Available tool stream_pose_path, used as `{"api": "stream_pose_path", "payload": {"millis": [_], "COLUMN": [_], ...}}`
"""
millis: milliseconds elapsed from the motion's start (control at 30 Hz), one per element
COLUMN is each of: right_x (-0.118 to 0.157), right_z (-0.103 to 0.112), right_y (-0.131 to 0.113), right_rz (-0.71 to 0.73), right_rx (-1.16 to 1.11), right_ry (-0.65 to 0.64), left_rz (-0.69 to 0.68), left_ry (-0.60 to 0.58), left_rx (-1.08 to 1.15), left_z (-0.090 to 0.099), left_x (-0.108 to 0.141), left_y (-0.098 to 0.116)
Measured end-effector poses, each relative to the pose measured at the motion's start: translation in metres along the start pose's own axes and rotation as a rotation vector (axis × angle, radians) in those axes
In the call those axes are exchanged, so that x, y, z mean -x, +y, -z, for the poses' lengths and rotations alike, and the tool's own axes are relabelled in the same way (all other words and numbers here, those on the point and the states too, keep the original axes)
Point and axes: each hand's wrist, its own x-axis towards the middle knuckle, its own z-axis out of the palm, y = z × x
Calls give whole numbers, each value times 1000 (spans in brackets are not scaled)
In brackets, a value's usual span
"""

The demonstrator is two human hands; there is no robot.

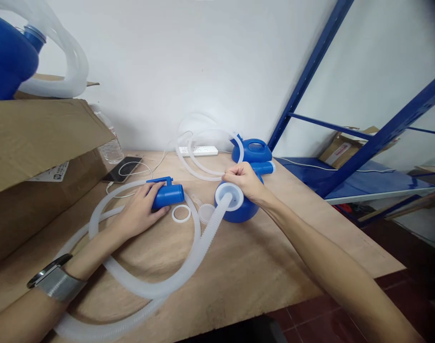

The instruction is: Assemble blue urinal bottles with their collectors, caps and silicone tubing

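My right hand [244,180] is a closed fist at the top of a blue plastic jug [241,214], gripping what seems to be its handle, largely hidden by the fingers. The jug tilts so its white ring-shaped mouth [239,203] faces me. A translucent ribbed hose [199,252] runs from that mouth and loops across the table toward the left. My left hand [142,209] is wrapped round a blue cylindrical hose fitting [169,195] with a clip on top, lying on the table. Beside it are a white ring [181,214] and a translucent round cap [206,213].
Behind stand another blue jug [255,151] with a thin hose and a white power strip [198,151]. At left are a cardboard box [42,138] bearing a blue jug [10,57], a phone [123,169] and a plastic bottle [110,147]. Blue shelving [306,176] rises at right.
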Motion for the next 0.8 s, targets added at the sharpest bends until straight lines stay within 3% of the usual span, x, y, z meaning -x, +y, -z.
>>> {"api": "stream_pose_path", "payload": {"millis": [367, 500, 567, 633, 700, 800], "right_x": [3, 4, 2, -1, -2, -2], "right_z": [-2, -2, -1, -1, 0, 1], "right_y": [1, 2, 3, 4, 6, 9], "right_rz": [50, 64, 67, 71, 80, 105], "right_rx": [36, 59, 67, 79, 95, 122], "right_ry": [74, 103, 111, 121, 141, 202], "left_rz": [14, 120, 177, 128, 28, -12], "left_ry": [-9, -66, -57, -21, -4, -64], "left_rx": [-14, -139, -239, -259, -104, 296], "left_z": [0, 8, 21, 38, 54, 64], "left_x": [-1, -2, -2, -5, -11, -31], "left_y": [1, 9, 25, 52, 86, 136]}}
